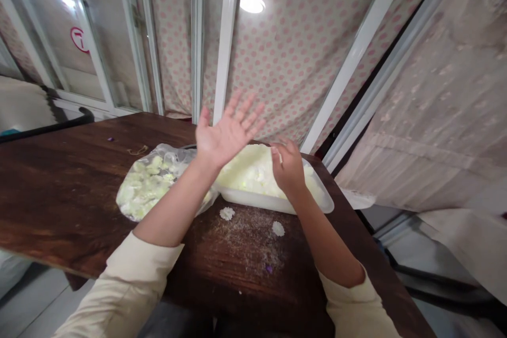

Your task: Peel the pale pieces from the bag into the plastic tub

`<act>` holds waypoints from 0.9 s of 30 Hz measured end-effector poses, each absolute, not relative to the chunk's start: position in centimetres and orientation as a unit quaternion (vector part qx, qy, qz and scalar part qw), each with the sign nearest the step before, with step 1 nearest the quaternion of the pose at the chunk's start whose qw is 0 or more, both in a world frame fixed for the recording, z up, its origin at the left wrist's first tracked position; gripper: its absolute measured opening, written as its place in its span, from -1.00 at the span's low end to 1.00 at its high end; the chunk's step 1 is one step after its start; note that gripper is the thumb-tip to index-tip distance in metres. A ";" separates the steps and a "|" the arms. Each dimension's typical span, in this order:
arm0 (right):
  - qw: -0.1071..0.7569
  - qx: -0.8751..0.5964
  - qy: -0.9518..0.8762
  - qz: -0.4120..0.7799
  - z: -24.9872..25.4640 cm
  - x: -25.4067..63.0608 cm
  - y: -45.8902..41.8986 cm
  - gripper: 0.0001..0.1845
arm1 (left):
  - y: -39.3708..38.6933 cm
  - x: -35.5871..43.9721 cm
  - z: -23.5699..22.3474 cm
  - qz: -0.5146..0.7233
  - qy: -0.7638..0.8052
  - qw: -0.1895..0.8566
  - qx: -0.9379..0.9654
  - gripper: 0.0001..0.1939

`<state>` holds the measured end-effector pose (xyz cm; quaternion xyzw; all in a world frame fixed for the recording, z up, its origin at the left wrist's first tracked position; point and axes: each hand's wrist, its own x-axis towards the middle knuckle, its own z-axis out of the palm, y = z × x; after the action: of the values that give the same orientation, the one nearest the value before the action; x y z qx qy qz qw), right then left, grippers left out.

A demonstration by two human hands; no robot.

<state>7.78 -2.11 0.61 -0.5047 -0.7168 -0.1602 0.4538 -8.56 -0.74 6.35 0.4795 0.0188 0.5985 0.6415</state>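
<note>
My left hand (227,134) is raised in front of the tray's left part, palm showing, fingers spread and nothing in it. Over the tray's right side is my right hand (289,169), loosely curled with a gap between thumb and fingers; no object shows in it. The white plastic tray (261,200) holds a heap of pale yellow-green and white pieces (253,171), partly hidden by both hands. Left of it, a clear plastic bag (186,158) contains similar pale green pieces (144,187). Two small white flower-shaped pieces (227,213) lie in front of the tray.
White powdery grains (253,237) are scattered on the dark wooden table (71,169). A small purple scrap (269,269) lies near its front, and a thin tan loop (138,150) lies behind the bag. Framed glass panels with a dotted curtain (293,53) stand behind.
</note>
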 end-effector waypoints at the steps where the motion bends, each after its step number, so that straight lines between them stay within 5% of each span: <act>1: 0.444 -0.465 -0.752 -0.148 1.1 7.1 -3.2 -0.58 | -0.5 -9.2 6.6 0.627 -0.005 0.640 0.444 -0.41; 3: 0.389 -0.366 -0.843 -0.063 2.1 5.3 -5.4 -0.68 | 0.2 -10.4 6.9 0.672 -0.036 0.632 0.384 -0.42; 6: 0.132 -0.208 -0.959 0.143 2.2 2.6 -7.8 -0.70 | 1.5 -12.0 6.6 0.695 -0.031 0.646 0.314 -0.46; 9: -0.022 -0.243 -0.960 0.137 -0.2 1.0 -8.2 -0.72 | 2.2 -12.8 6.3 0.703 0.011 0.661 0.263 -0.50; 13: -0.049 -0.408 -0.909 -0.070 -4.4 -0.2 -7.6 -0.72 | 2.0 -12.7 6.3 0.703 0.022 0.672 0.233 -0.57; 20: -0.067 -0.396 -0.912 -0.082 -6.1 -1.2 -7.4 -0.75 | 1.8 -12.5 6.3 0.698 0.006 0.678 0.228 -0.64; 24: -0.041 -0.322 -0.946 0.013 -4.4 -0.4 -7.0 -0.79 | 1.7 -12.6 6.3 0.701 0.004 0.675 0.229 -0.64; 27: -0.028 -0.227 -0.941 0.248 -1.6 0.8 -7.0 -0.74 | 1.4 -12.8 6.5 0.705 0.007 0.671 0.231 -0.65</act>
<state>0.81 -6.97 -1.57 -0.2273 -0.9412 0.2483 -0.0283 -12.79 1.39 6.47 0.2307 0.0065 0.7047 0.6709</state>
